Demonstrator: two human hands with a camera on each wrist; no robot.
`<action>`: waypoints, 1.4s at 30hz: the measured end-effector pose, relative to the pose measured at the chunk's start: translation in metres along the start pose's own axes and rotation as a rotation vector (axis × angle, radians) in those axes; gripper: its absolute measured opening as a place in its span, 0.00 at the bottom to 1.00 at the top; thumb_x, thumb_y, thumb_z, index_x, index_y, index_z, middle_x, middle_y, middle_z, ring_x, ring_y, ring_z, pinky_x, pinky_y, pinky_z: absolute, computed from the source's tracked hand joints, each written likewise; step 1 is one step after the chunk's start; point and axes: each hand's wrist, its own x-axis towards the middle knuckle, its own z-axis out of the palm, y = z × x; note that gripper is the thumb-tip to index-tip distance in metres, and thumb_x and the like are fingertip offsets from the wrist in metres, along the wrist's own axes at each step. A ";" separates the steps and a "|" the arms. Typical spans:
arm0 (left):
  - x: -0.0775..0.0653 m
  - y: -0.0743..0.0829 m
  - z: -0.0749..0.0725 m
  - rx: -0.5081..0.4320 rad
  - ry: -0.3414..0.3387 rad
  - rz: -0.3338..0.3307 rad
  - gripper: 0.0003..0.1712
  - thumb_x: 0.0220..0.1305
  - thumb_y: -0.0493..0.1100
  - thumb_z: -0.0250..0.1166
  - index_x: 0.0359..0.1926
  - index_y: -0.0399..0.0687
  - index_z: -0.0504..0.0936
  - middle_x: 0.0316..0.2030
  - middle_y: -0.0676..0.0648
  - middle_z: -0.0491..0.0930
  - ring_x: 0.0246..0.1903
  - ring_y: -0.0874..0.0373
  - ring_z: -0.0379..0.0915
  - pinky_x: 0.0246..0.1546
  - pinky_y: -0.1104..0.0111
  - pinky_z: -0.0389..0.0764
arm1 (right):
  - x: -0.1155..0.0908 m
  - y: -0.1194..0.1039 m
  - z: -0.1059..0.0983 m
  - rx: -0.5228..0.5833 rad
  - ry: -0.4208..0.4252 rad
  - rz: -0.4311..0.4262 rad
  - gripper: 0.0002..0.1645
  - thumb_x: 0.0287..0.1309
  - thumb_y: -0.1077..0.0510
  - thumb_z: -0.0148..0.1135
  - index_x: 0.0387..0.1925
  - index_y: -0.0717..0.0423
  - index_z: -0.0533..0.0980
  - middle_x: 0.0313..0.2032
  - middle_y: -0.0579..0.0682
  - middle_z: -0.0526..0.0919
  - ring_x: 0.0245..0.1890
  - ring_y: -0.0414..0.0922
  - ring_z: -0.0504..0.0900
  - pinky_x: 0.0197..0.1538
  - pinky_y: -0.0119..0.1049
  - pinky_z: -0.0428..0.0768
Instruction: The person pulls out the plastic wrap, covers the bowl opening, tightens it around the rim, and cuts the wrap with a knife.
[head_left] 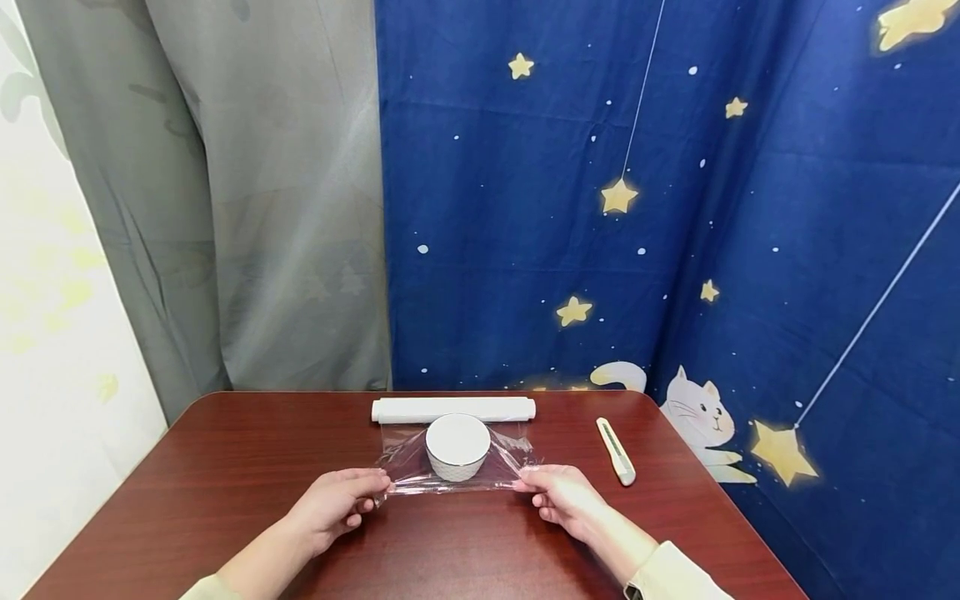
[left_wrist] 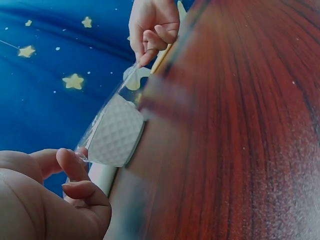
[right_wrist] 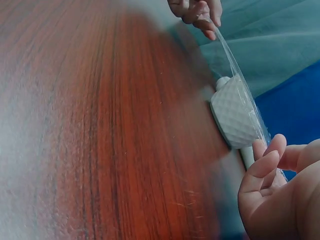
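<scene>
A white bowl with a quilted outer wall stands upright on the table. Clear plastic wrap stretches from the white roll behind the bowl, across its top, to both hands. My left hand pinches the near left corner of the film between thumb and forefinger. At the near right corner, my right hand pinches the film the same way. In the left wrist view the film is drawn taut over the rim of the bowl. The right wrist view shows the bowl between both hands.
A cream utility knife lies on the table to the right of the bowl. The reddish-brown wooden table has its far edge close behind the roll. Grey and blue star-patterned curtains hang beyond it.
</scene>
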 end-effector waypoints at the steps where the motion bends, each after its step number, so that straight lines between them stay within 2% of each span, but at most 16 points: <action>1: 0.000 -0.001 0.000 0.005 0.002 -0.001 0.16 0.75 0.43 0.70 0.57 0.39 0.85 0.33 0.59 0.91 0.26 0.72 0.72 0.23 0.80 0.67 | 0.000 0.001 0.001 -0.003 0.008 0.000 0.18 0.72 0.59 0.67 0.57 0.65 0.81 0.38 0.48 0.95 0.22 0.30 0.74 0.28 0.23 0.74; 4: 0.001 -0.003 0.003 0.041 0.032 -0.002 0.19 0.73 0.41 0.71 0.58 0.34 0.81 0.32 0.57 0.91 0.24 0.71 0.71 0.23 0.79 0.67 | 0.002 0.001 0.006 -0.002 0.044 -0.016 0.25 0.70 0.62 0.67 0.62 0.70 0.74 0.35 0.49 0.95 0.21 0.31 0.75 0.27 0.23 0.74; 7: 0.003 -0.004 0.008 0.087 0.116 0.001 0.31 0.69 0.39 0.72 0.66 0.27 0.70 0.29 0.54 0.90 0.22 0.69 0.73 0.21 0.77 0.67 | 0.002 0.000 0.011 0.000 0.096 -0.051 0.38 0.66 0.65 0.66 0.71 0.73 0.60 0.31 0.49 0.93 0.19 0.31 0.77 0.23 0.24 0.74; 10: 0.003 -0.005 0.015 0.133 0.206 0.042 0.46 0.66 0.36 0.74 0.75 0.28 0.56 0.27 0.50 0.91 0.19 0.65 0.75 0.19 0.74 0.68 | 0.004 0.001 0.014 -0.015 0.133 -0.092 0.49 0.65 0.67 0.66 0.79 0.64 0.50 0.30 0.51 0.93 0.17 0.34 0.79 0.21 0.25 0.74; 12: 0.003 -0.005 0.018 0.177 0.232 0.096 0.48 0.66 0.33 0.74 0.78 0.33 0.54 0.27 0.48 0.89 0.18 0.61 0.76 0.20 0.71 0.71 | 0.004 0.002 0.014 -0.044 0.132 -0.120 0.50 0.65 0.67 0.65 0.81 0.58 0.51 0.31 0.53 0.93 0.17 0.35 0.80 0.20 0.26 0.74; 15: 0.002 -0.005 0.021 0.274 0.236 0.185 0.38 0.65 0.29 0.73 0.73 0.38 0.67 0.26 0.46 0.86 0.17 0.56 0.77 0.20 0.67 0.77 | 0.005 0.003 0.013 -0.097 0.103 -0.150 0.46 0.66 0.68 0.63 0.83 0.56 0.59 0.34 0.56 0.93 0.17 0.36 0.81 0.20 0.26 0.74; 17: 0.002 -0.005 0.022 0.342 0.228 0.228 0.29 0.66 0.28 0.72 0.66 0.37 0.75 0.26 0.46 0.85 0.17 0.55 0.78 0.21 0.66 0.79 | 0.004 0.003 0.013 -0.137 0.089 -0.162 0.41 0.67 0.67 0.62 0.80 0.60 0.66 0.35 0.57 0.93 0.18 0.36 0.81 0.20 0.26 0.74; 20: 0.002 -0.004 0.023 0.413 0.221 0.255 0.19 0.66 0.29 0.71 0.58 0.33 0.84 0.27 0.46 0.86 0.18 0.56 0.80 0.23 0.68 0.79 | 0.002 0.004 0.013 -0.180 0.092 -0.168 0.33 0.69 0.65 0.63 0.73 0.66 0.74 0.38 0.58 0.94 0.18 0.36 0.82 0.20 0.27 0.75; 24: 0.005 -0.003 0.023 0.434 0.250 0.251 0.16 0.65 0.33 0.74 0.53 0.30 0.87 0.30 0.46 0.90 0.21 0.58 0.84 0.27 0.71 0.81 | 0.002 0.002 0.014 -0.223 0.114 -0.179 0.27 0.70 0.61 0.66 0.66 0.70 0.80 0.41 0.59 0.94 0.18 0.36 0.83 0.20 0.27 0.76; 31: 0.011 0.000 0.024 0.495 0.306 0.242 0.17 0.59 0.37 0.82 0.46 0.34 0.88 0.24 0.49 0.88 0.21 0.57 0.84 0.28 0.69 0.80 | 0.007 -0.002 0.017 -0.270 0.115 -0.198 0.27 0.66 0.61 0.73 0.61 0.74 0.81 0.38 0.62 0.94 0.19 0.36 0.86 0.20 0.26 0.76; 35: 0.015 0.000 0.026 0.564 0.323 0.253 0.15 0.57 0.35 0.82 0.44 0.35 0.88 0.23 0.51 0.86 0.20 0.58 0.83 0.29 0.69 0.80 | 0.010 -0.004 0.020 -0.368 0.107 -0.203 0.24 0.65 0.63 0.73 0.60 0.72 0.82 0.36 0.58 0.94 0.19 0.37 0.86 0.19 0.26 0.74; 42: 0.026 -0.003 0.029 0.641 0.319 0.270 0.11 0.56 0.32 0.81 0.37 0.36 0.88 0.20 0.52 0.86 0.19 0.59 0.83 0.27 0.69 0.82 | 0.021 -0.007 0.024 -0.578 0.122 -0.224 0.18 0.60 0.64 0.76 0.52 0.65 0.88 0.26 0.52 0.91 0.18 0.38 0.86 0.19 0.27 0.75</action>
